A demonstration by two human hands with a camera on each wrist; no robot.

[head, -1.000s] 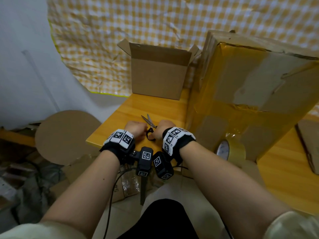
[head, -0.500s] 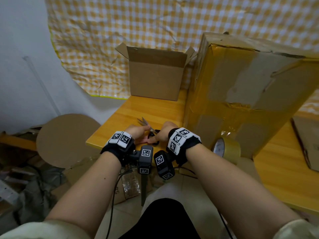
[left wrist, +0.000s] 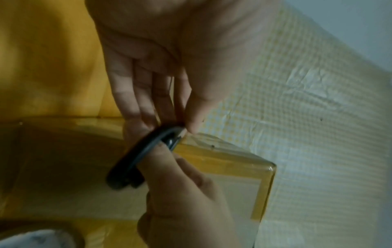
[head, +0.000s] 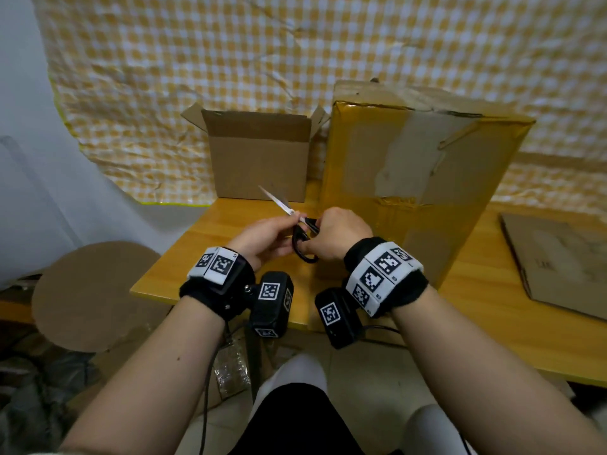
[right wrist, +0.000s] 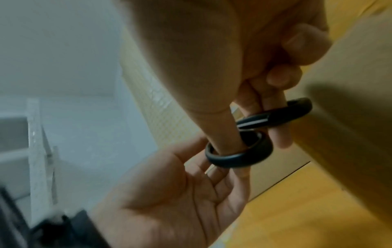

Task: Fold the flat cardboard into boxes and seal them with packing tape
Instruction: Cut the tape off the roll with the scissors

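Both hands hold black-handled scissors [head: 303, 239] above the table's near-left part, with the steel blades pointing up and left. My left hand [head: 292, 228] pinches them by the handle near the pivot, thumb against fingers [left wrist: 148, 107]. My right hand [head: 313, 236] has its thumb [right wrist: 220, 134] through one loop of the scissors [right wrist: 239, 156] and fingers through the other. A small cardboard box [head: 259, 156] stands open-topped at the table's far edge. A large box [head: 420, 178] wrapped in yellowish tape stands just right of the hands.
A flat cardboard sheet [head: 558, 261] lies on the wooden table [head: 492, 310] at the right. A round cardboard disc [head: 88, 290] leans below the table's left side. A checked yellow cloth [head: 230, 60] hangs behind.
The scissors have come up off the table between both hands, and their blades now point up and left. The head view has shifted, and my right wrist now hides the tape roll.
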